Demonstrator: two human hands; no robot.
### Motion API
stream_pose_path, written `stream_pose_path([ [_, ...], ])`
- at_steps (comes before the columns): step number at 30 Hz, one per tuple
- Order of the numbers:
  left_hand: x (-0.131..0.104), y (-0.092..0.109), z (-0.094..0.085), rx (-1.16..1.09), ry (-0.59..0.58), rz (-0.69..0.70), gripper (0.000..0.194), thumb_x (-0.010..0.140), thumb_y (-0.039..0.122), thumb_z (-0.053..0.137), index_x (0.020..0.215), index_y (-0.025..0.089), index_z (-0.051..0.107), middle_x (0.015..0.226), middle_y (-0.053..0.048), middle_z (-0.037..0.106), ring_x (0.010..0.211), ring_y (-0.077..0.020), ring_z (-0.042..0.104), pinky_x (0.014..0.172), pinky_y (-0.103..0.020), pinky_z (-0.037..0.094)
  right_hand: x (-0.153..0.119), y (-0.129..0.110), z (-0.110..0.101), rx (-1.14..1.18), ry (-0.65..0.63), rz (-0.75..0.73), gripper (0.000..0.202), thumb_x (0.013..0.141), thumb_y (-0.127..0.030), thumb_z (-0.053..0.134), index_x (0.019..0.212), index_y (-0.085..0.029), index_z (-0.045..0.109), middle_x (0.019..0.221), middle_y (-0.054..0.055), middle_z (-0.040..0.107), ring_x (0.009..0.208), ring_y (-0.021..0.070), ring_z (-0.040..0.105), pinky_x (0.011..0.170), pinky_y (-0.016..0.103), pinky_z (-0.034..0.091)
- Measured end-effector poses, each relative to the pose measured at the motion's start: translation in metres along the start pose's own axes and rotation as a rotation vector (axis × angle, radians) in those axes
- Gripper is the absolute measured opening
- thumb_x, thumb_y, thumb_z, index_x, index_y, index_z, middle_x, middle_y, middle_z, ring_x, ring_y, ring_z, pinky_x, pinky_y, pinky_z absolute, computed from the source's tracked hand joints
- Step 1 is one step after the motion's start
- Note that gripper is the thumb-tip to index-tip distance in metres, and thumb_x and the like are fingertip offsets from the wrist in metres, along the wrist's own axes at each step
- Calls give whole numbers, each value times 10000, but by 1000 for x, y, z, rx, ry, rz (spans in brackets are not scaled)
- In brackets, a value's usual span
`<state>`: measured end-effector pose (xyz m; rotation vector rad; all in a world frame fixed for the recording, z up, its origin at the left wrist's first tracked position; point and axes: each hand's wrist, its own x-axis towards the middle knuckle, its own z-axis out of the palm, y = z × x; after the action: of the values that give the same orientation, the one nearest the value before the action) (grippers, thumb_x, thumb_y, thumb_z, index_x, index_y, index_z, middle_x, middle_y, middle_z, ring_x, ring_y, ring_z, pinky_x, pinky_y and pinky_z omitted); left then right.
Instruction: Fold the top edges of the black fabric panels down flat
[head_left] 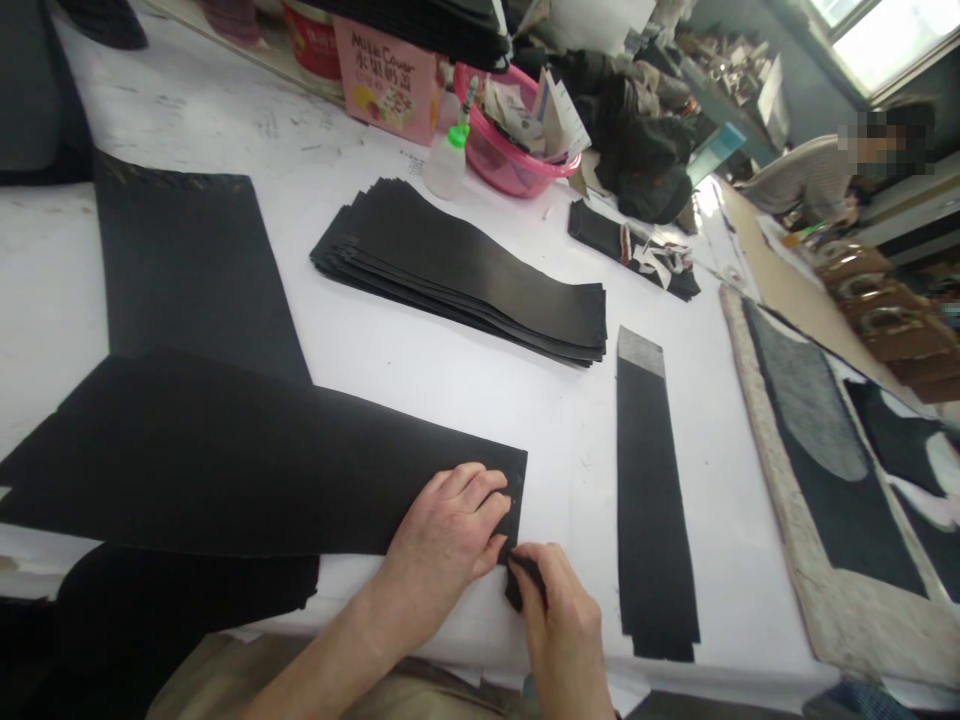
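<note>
A wide black sheet, leather-like [247, 460], lies along the near table edge, its narrower end to the right. On that end my left hand [454, 520] presses down with bent fingers, its thumb by the near corner. Beside it, my right hand [562, 610] is closed in a pinch on a small black flap [516, 590] at the same corner. Whether this flap is part of the sheet or a separate piece I cannot tell. To the right lies a long black strip [654, 500] with a grey far end.
Behind the hands is a stack of black pieces [465, 270]. Farther back stand a green-capped bottle [448, 165], a pink basket [517, 170] and a pink box [390, 85]. A grey board [780, 540] with dark pieces lies right. A person [810, 170] sits beyond.
</note>
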<state>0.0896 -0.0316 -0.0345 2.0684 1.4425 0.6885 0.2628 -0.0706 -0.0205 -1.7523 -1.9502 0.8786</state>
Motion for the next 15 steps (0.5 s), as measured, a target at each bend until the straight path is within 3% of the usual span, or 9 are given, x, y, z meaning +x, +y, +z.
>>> stream_pose_path([
  [3,0,1,-1,-9,-5,-6,291,781,131,674,1047,217,593,1225,-26,594,1154,-240,485,930,-392,434,-11,4,-14,197,-169,267,176,886,-359,588,839,-202,653,670,1,618,553,140,576,470,204,469],
  [6,0,1,-3,-6,-10,-3,298,777,126,677,1048,217,592,1225,-25,592,1155,-241,485,926,-391,436,-8,2,-27,289,-85,412,246,837,-434,649,862,-190,662,638,2,621,534,141,573,431,190,465],
  [8,0,2,-3,-2,-9,-2,303,776,126,681,1051,217,591,1226,-24,590,1157,-241,485,925,-393,438,-1,-1,-29,273,-15,381,275,837,-455,647,880,-184,661,641,9,628,546,145,579,463,201,486],
  [15,0,1,-2,-6,-5,-2,277,799,141,663,1054,220,591,1231,-25,588,1168,-241,475,943,-396,424,17,-6,-6,37,-17,104,191,942,-338,500,930,-203,634,785,31,669,643,153,619,593,238,506],
])
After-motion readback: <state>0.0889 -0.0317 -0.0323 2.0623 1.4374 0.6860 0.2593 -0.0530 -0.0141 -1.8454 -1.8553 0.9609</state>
